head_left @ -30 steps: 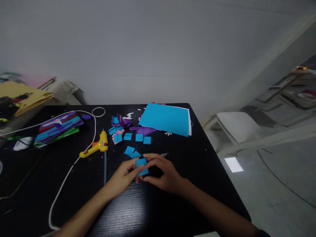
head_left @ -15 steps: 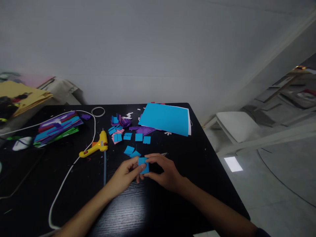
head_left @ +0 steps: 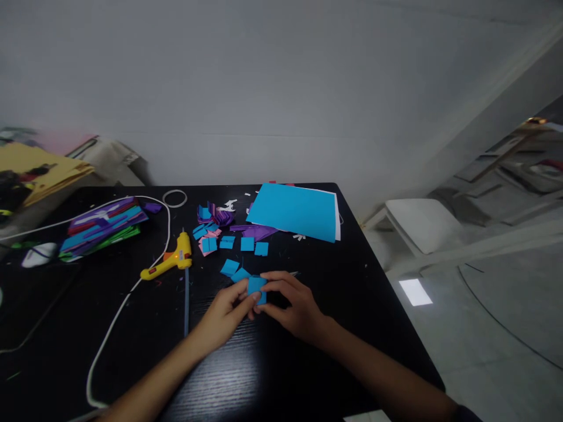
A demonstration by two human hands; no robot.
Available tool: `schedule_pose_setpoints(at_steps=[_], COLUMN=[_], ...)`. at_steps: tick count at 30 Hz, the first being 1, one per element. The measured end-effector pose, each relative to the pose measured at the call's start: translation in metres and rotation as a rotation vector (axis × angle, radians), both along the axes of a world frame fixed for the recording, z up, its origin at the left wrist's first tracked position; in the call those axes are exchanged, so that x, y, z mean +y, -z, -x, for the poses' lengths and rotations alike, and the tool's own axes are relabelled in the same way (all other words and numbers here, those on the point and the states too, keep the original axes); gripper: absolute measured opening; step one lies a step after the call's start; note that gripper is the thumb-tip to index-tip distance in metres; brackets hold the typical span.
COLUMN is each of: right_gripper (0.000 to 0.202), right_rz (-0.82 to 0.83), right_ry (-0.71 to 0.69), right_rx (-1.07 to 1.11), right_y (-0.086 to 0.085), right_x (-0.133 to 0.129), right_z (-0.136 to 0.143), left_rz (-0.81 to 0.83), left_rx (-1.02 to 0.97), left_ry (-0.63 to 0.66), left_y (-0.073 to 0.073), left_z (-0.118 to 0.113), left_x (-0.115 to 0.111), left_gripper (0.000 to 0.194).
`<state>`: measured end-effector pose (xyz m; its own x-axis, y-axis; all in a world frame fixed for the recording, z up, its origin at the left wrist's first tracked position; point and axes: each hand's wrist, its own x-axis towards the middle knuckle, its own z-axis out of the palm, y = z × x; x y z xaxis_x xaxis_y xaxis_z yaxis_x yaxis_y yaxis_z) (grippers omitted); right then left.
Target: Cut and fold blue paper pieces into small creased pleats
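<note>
Between my two hands is a small blue paper square [head_left: 256, 285], held just above the black table [head_left: 334, 351]. My left hand [head_left: 229, 308] pinches it at the left and lower edge, thumb on its face. From the right, my right hand [head_left: 292, 300] grips its upper and lower right edges with fingers and thumb. Two more blue paper pieces [head_left: 229, 268] lie right behind my hands. Farther back, several blue squares [head_left: 247, 244] sit in a row, some of them on pink paper [head_left: 214, 235]. A pointed metal tip [head_left: 294, 274] shows partly behind my right hand.
A yellow glue gun [head_left: 176, 259] with a glue stick lies left, its white cord [head_left: 118, 313] looping across the table. Behind are folded purple paper [head_left: 222, 217], a large blue sheet [head_left: 294, 211] and a roundish ring [head_left: 175, 198]. Coloured paper bundles [head_left: 103, 225] lie far left; a white stool [head_left: 422, 225] stands right.
The blue paper square has shifted slightly up and right and is tilted differently. My right fingers have moved along its upper edge; both hands still hold it.
</note>
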<state>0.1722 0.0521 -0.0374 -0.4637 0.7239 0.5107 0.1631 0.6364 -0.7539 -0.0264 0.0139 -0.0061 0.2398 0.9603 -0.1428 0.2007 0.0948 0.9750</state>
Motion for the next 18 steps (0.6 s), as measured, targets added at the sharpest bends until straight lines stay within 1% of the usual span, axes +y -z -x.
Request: schedule_pose_setpoints(at_steps=[3, 6, 8, 9, 10, 12, 14, 16, 18], right_gripper=[0.027, 0.026, 0.031, 0.035, 0.04, 0.045, 0.039, 0.035, 0.04], right_rz=[-0.036, -0.06, -0.045, -0.01, 0.052, 0.243, 0.475, 0.723, 0.973], right_ry=[-0.014, -0.031, -0.045, -0.05, -0.052, -0.045, -0.042, -0.089, -0.184], right_rx=[-0.013, -0.024, 0.0, 0.027, 0.064, 0.151, 0.222, 0.266, 0.304], right_y=[-0.001, -0.005, -0.008, -0.01, -0.012, -0.013, -0.013, -0.011, -0.01], right_x=[0.0, 0.0, -0.002, -0.003, -0.003, -0.004, -0.001, 0.004, 0.009], right_z=[0.0, -0.001, -0.001, 0.0, 0.0, 0.001, 0.002, 0.003, 0.003], left_rz=[-0.054, -0.15, -0.228, -0.264, -0.297, -0.368, -0.461, -0.553, -0.626], left_rx=[0.042, 0.12, 0.172, 0.193, 0.213, 0.256, 0.308, 0.374, 0.444], left_ry=[-0.041, -0.07, -0.081, -0.081, -0.073, -0.042, -0.016, 0.007, 0.048], left_y=[0.002, 0.006, 0.007, 0.006, 0.006, 0.004, 0.002, 0.001, 0.001], left_z=[0.0, 0.002, 0.005, 0.006, 0.008, 0.01, 0.012, 0.015, 0.017], left_x=[0.0, 0.001, 0.001, 0.001, 0.001, 0.001, 0.0, 0.0, -0.001], left_gripper=[0.036, 0.034, 0.031, 0.028, 0.024, 0.017, 0.018, 0.021, 0.023])
